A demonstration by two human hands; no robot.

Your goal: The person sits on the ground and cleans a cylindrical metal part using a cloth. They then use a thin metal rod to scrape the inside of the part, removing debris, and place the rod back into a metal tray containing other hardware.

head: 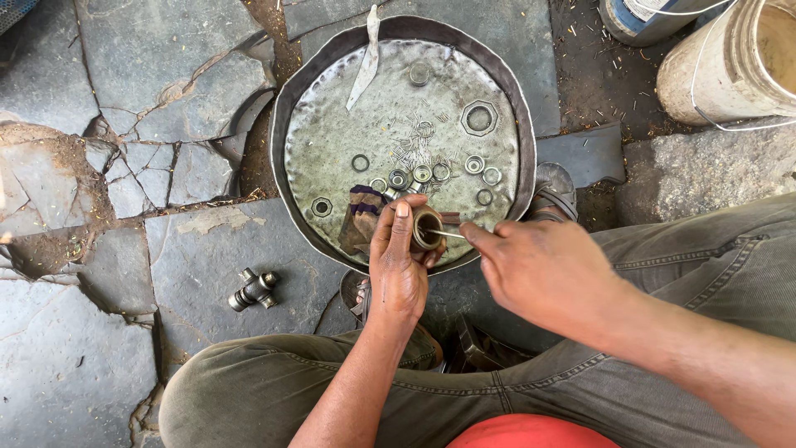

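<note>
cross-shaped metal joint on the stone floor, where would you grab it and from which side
Take the cross-shaped metal joint by its long middle barrel, coming straight down from above. It lies flat on the cracked stone floor, apart from the metal pan, with short stubs sticking out sideways, so fingers fit best across the barrel between them.

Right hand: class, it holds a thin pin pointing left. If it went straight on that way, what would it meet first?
The right hand would most likely first push the pin into the small metal cup that the left hand holds over the pan. Depth is hard to judge.
</note>
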